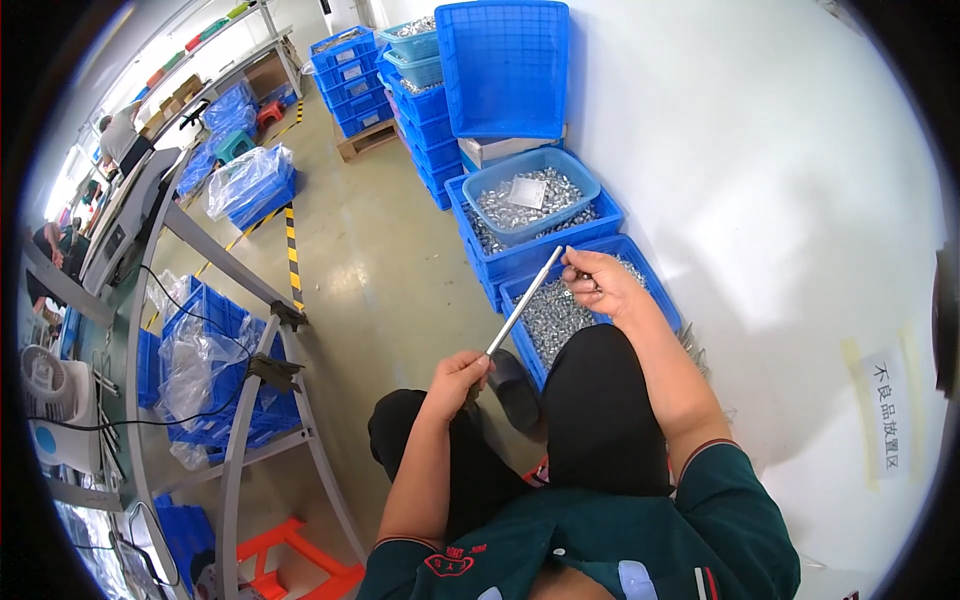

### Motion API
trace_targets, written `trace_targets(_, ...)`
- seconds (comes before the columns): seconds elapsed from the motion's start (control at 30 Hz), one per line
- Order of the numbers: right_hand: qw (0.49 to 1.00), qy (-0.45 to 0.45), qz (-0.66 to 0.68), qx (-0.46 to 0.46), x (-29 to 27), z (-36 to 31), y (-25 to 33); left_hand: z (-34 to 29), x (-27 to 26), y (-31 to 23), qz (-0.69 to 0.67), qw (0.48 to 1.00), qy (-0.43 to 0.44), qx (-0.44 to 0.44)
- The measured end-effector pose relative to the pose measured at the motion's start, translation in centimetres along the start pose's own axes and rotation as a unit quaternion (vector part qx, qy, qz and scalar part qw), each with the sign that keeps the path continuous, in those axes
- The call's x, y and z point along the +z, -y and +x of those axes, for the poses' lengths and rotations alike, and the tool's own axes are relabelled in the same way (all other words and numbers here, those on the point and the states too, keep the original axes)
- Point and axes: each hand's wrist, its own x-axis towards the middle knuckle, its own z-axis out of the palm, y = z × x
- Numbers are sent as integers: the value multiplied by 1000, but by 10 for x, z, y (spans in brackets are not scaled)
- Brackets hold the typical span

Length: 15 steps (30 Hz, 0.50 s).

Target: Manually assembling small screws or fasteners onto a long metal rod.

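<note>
My left hand (pixel 462 378) is closed round the lower end of a slim, straight metal rod (pixel 522 307), which slants up and to the right. At the rod's upper tip, my right hand (pixel 603 280) has its thumb and forefinger pinched together, its other fingers curled. Small metal parts (pixel 588 284) show among those curled fingers, their exact kind too small to tell. Below the right hand, beyond my knees, stands a blue crate (pixel 655 290) full of small shiny metal pieces (pixel 562 318).
Behind it, a light blue basin (pixel 487 222) of metal pieces sits in another blue crate (pixel 480 262). An empty blue crate (pixel 505 70) stands upright farther back. To my left are a grey workbench frame (pixel 240 430), plastic-covered crates (pixel 200 370) and an orange stool (pixel 290 550). A white wall (pixel 780 200) rises at right.
</note>
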Motion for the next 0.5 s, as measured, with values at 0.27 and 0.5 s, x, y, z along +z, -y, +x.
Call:
trace_targets(0.27,993,-88,79,10,2,3,0,-3,-2,4,0,1000,15,-20)
trace_targets(0.5,998,-41,51,-20,2,3,0,-3,-3,0,6,1000,5,-25)
